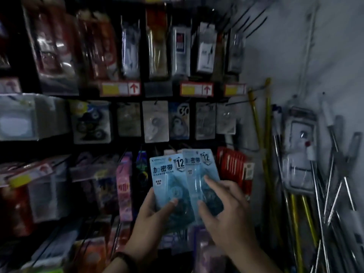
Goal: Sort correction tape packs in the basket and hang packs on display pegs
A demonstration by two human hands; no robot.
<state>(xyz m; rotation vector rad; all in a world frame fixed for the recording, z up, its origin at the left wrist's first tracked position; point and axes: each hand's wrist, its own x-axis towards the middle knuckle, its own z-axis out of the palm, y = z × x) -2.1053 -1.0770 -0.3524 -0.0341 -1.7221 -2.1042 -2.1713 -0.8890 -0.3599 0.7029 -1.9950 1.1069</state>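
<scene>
Pinched light-blue carded correction tape pack [167, 180] in left hand [153, 219] at lower centre, touched second matching pack [199, 170] with spread fingers of right hand [226, 209], grip there possibly loose.

Both forearms reach up and forward, hands close together. The left hand [151, 219] grips a blue pack [167, 174] from below, thumb pressed flat across its front, the other fingers hidden behind (a dark beaded band [122, 257] circles that wrist). The right hand [226, 209] lies palm-down over a second blue pack [201, 164], forefinger stretched along its face, thumb tip touching lower down, remaining fingers loosely bent; whether it truly grips, I can't tell.
</scene>
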